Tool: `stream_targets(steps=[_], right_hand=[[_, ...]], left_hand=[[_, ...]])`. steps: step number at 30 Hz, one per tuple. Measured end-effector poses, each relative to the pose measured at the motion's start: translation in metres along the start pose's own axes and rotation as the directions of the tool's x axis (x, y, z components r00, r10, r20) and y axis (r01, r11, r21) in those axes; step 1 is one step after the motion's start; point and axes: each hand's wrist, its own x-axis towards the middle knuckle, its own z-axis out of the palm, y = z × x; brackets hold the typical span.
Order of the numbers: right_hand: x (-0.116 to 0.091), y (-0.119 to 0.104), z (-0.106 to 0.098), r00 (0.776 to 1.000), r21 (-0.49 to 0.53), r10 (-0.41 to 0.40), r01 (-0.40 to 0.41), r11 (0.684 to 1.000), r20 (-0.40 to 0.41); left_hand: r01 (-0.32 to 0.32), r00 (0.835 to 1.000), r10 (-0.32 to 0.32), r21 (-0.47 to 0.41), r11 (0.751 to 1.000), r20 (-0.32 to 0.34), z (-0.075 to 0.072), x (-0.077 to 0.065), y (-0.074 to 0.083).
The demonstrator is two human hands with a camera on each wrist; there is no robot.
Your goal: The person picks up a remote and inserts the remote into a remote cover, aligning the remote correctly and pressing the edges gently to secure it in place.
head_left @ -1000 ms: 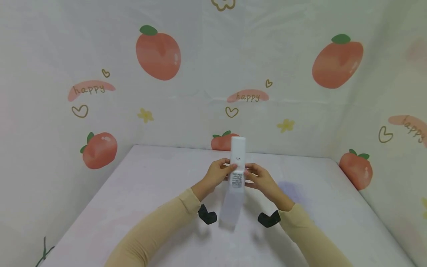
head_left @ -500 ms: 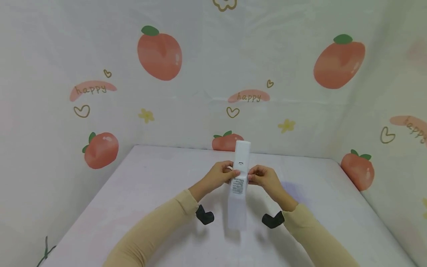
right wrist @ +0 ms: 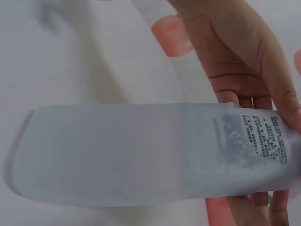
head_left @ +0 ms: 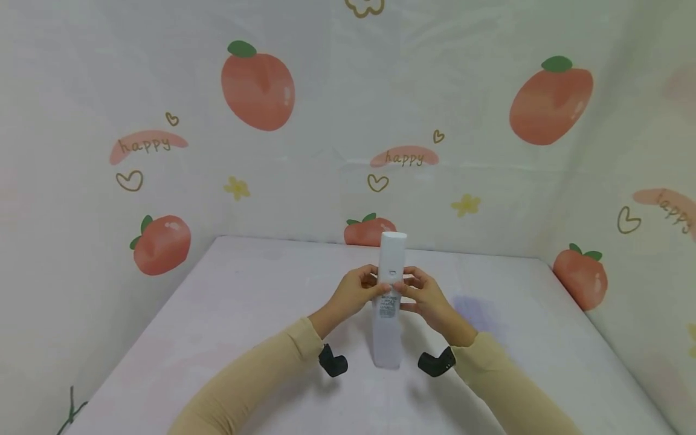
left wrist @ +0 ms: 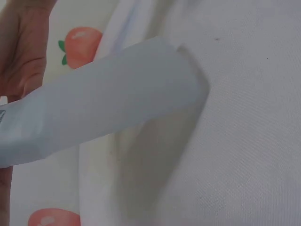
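A slim white device (head_left: 393,251) with a small port stands nearly upright in the head view. A frosted plastic sleeve (head_left: 387,344) covers its lower part and extends below it. Printed text (right wrist: 268,139) shows on the device in the right wrist view, part of it blurred behind the frosted film. My left hand (head_left: 352,295) holds the left side at mid-height, thumb across the front. From the right, my right hand (head_left: 431,297) grips the same height, thumb on the front and fingers behind. The sleeve's far end narrows close over the table in the left wrist view.
A white-covered table (head_left: 261,284) spreads around both hands. Behind it hangs a white curtain (head_left: 321,109) printed with peaches and "happy" labels. Black wrist cameras (head_left: 437,362) hang inside each cuff. A dark green cord (head_left: 72,411) lies at the lower left.
The device has lowered slightly and the sleeve's bottom has swung from the left to hang straighter. My right hand shifted from pinching the edge to a grip with its thumb on the front.
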Motion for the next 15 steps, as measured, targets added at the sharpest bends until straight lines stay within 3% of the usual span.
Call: stream_targets(steps=[3,7,10,15], right_hand=[[0.0008,0.0012,0.0006,1.000,-0.007,0.014,-0.014,1.000,-0.027],[0.0016,0.0030,-0.0010,1.000,0.020,-0.005,0.005,1.000,-0.021],[0.0011,0.0037,-0.0003,1.000,0.030,0.001,-0.002,1.000,0.019],[0.0006,0.0018,0.0057,0.999,-0.036,0.010,-0.008,0.999,0.039]], left_hand=[[0.020,1.000,-0.018,-0.123,0.992,0.016,-0.0003,-0.0019,-0.0031],[0.099,0.995,-0.098,-0.328,0.939,0.018,-0.0004,-0.0049,-0.0068],[0.161,0.986,-0.168,-0.349,0.923,0.012,0.0008,-0.0069,-0.0081],[0.203,0.974,-0.225,-0.354,0.913,-0.022,0.0012,-0.0090,-0.0074]])
